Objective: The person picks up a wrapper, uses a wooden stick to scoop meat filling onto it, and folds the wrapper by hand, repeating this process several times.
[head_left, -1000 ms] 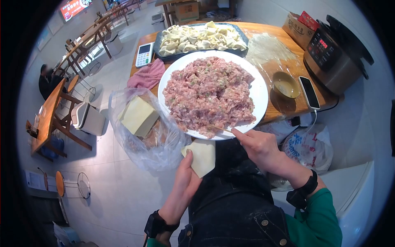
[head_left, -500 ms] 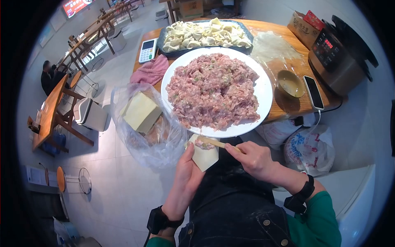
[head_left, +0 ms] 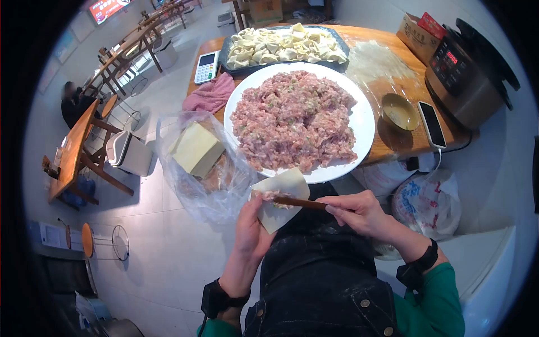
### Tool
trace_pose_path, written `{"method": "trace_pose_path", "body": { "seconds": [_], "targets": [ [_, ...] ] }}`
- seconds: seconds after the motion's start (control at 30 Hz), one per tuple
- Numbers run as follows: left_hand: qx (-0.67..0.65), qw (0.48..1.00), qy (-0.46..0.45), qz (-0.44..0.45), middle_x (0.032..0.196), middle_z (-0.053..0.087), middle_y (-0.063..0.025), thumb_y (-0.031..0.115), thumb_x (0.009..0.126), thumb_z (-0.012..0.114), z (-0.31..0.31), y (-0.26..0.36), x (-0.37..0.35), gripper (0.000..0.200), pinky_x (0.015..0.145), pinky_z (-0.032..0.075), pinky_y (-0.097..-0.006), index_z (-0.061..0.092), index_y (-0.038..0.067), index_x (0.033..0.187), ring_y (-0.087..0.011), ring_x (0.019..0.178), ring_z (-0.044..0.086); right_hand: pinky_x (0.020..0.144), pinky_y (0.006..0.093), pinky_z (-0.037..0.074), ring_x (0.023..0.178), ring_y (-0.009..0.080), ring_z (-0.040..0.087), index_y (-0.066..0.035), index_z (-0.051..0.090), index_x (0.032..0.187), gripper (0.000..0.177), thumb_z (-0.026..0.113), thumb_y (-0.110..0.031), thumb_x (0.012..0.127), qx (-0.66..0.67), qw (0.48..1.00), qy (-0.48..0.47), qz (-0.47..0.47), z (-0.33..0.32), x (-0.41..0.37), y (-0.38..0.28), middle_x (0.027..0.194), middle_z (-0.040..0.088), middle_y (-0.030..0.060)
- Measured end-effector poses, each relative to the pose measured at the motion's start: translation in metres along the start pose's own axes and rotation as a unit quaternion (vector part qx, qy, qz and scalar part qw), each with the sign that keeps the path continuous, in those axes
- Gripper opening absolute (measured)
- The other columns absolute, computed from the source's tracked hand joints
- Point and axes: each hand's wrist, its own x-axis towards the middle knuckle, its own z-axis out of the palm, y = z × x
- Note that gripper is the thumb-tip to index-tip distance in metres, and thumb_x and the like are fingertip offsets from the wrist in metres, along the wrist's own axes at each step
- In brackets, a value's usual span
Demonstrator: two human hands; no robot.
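Note:
A square wonton wrapper point(head_left: 292, 182) lies over the fingers of my left hand point(head_left: 251, 228), its thumb at the near left edge. My right hand point(head_left: 359, 212) grips a flat wooden spatula point(head_left: 303, 203), whose tip rests on the wrapper with a dab of meat filling point(head_left: 271, 196). Just beyond my hands, a large white plate point(head_left: 365, 132) carries a big mound of minced meat point(head_left: 295, 118) flecked with green. On its left, a stack of wrappers point(head_left: 196, 148) sits in an open clear plastic bag point(head_left: 224, 199).
At the table's back stands a dark tray point(head_left: 229, 63) of folded wontons point(head_left: 286, 45). Around the plate are a card terminal point(head_left: 206, 67), a pink cloth point(head_left: 210, 94), a small bowl point(head_left: 400, 111), a charging phone point(head_left: 431, 124) and an electric cooker point(head_left: 466, 78). A person point(head_left: 76, 106) sits far left.
The wrapper has tilted up in my left hand, its far corner now overlapping the plate's near rim. The spatula has turned and shifted slightly, its tip nearer my left thumb.

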Motion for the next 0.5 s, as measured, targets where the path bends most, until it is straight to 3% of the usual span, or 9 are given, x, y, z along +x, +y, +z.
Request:
{"method": "trace_pose_path", "body": {
  "seconds": [0.13,0.23,0.33,0.37,0.43,0.47,0.5],
  "targets": [
    [-0.021,0.999,-0.014,0.039,0.128,0.046,-0.0138,0.028,0.097,0.035,-0.003,0.008,0.002,0.041,0.102,0.032,-0.0467,0.036,0.004,0.130,-0.0280,0.119,0.044,0.048,0.0194,0.042,0.051,0.0031,0.049,-0.008,0.063,0.110,0.024,0.054,-0.006,0.088,0.000,0.999,0.035,-0.001,-0.007,-0.010,0.007,0.058,0.053,0.0000],
    [-0.060,0.997,-0.047,0.023,0.127,0.047,-0.0139,0.030,0.096,0.036,0.001,0.008,0.006,0.042,0.101,0.033,-0.0472,0.038,0.004,0.129,-0.0287,0.119,0.044,0.050,0.0206,0.043,0.051,0.0051,0.050,-0.009,0.057,0.119,0.032,0.053,-0.005,0.088,0.011,0.997,0.014,-0.071,-0.015,-0.007,-0.005,0.057,0.054,0.0007],
    [-0.026,0.996,-0.074,0.036,0.120,0.050,-0.0160,0.031,0.096,0.035,0.019,0.007,0.012,0.040,0.100,0.034,-0.0479,0.039,0.007,0.128,-0.0316,0.117,0.044,0.057,0.0230,0.046,0.054,0.0102,0.055,-0.011,0.039,0.135,0.051,0.051,0.000,0.086,-0.051,0.995,-0.029,-0.080,-0.015,0.013,-0.014,0.062,0.056,0.0040],
    [-0.025,0.996,-0.077,0.038,0.120,0.050,-0.0160,0.031,0.096,0.035,0.024,0.010,0.017,0.040,0.100,0.034,-0.0479,0.039,0.007,0.128,-0.0316,0.117,0.044,0.057,0.0230,0.046,0.054,0.0102,0.055,-0.011,0.039,0.135,0.051,0.051,0.000,0.086,-0.052,0.995,-0.028,-0.083,-0.014,0.016,-0.013,0.062,0.056,0.0040],
    [0.023,0.961,-0.258,0.102,0.117,0.051,-0.0213,0.030,0.096,0.032,0.031,0.019,0.029,0.036,0.097,0.038,-0.0470,0.042,0.007,0.122,-0.0334,0.114,0.047,0.057,0.0244,0.047,0.058,0.0140,0.058,-0.012,0.043,0.132,0.052,0.052,0.001,0.082,-0.059,0.975,0.001,-0.213,-0.011,0.024,-0.011,0.068,0.059,0.0052],
    [0.041,0.953,-0.276,0.116,0.106,0.051,-0.0185,0.032,0.096,0.033,0.030,0.023,0.031,0.037,0.099,0.034,-0.0498,0.040,0.013,0.127,-0.0366,0.114,0.044,0.055,0.0268,0.048,0.061,0.0172,0.059,-0.014,0.051,0.126,0.054,0.054,0.003,0.075,-0.126,0.955,0.022,-0.267,-0.010,0.028,-0.008,0.072,0.060,0.0049],
    [0.043,0.953,-0.277,0.118,0.106,0.051,-0.0185,0.032,0.096,0.033,0.034,0.024,0.029,0.037,0.099,0.034,-0.0498,0.040,0.013,0.127,-0.0366,0.114,0.044,0.055,0.0268,0.048,0.061,0.0172,0.059,-0.014,0.051,0.126,0.054,0.054,0.003,0.075,-0.126,0.954,0.022,-0.270,-0.010,0.029,-0.012,0.072,0.060,0.0049]
  ]
}}
